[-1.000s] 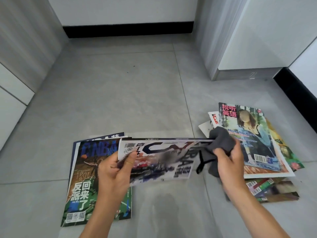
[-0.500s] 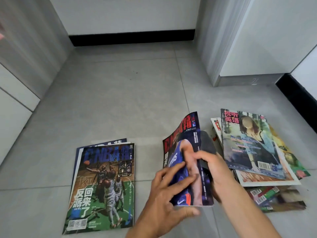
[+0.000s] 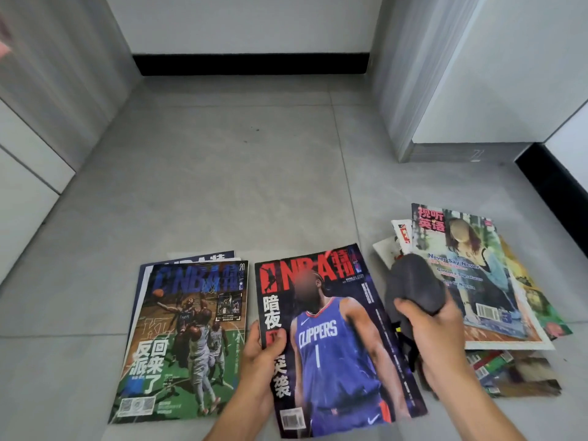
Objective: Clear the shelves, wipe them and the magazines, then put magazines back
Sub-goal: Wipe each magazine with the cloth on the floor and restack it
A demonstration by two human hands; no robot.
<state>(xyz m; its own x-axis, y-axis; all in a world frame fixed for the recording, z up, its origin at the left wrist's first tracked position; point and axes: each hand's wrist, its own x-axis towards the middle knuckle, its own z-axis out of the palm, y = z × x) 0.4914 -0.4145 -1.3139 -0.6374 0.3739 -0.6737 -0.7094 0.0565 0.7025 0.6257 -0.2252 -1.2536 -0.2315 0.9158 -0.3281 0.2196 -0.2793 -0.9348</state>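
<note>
The grey tiled floor point(image 3: 222, 192) fills most of the view, and the camera has pulled back a little since half a second ago, so more floor shows between the two piles. On the right lies the loose pile point(image 3: 515, 342) of magazines, fanned out and overlapping, its top cover printed with red Chinese characters and "Never Say Never"; it has not shifted. On the left sits the small stack point(image 3: 187, 338), topped by a green-and-blue NBA cover with a dunk scene, also where it was.

Between them is the red NBA magazine point(image 3: 334, 345), the one with the blue Clippers jersey. Half a second ago it stood on edge, cover curled and half folded between both hands; a second ago it was held crosswise with the cloth at its right end. Now it is face up and nearly flat, its cover fully readable, its lower corner running toward the bottom edge of the view.

The left hand point(image 3: 264, 354) pinches its left edge, thumb on top of the cover and fingers underneath, where earlier those fingers were spread across the front. The right hand point(image 3: 432, 338) has left the magazine and sits just beside its right edge, fingers curled round the bunched dark cloth point(image 3: 413, 286), which overlaps the pile's near corner.
</note>
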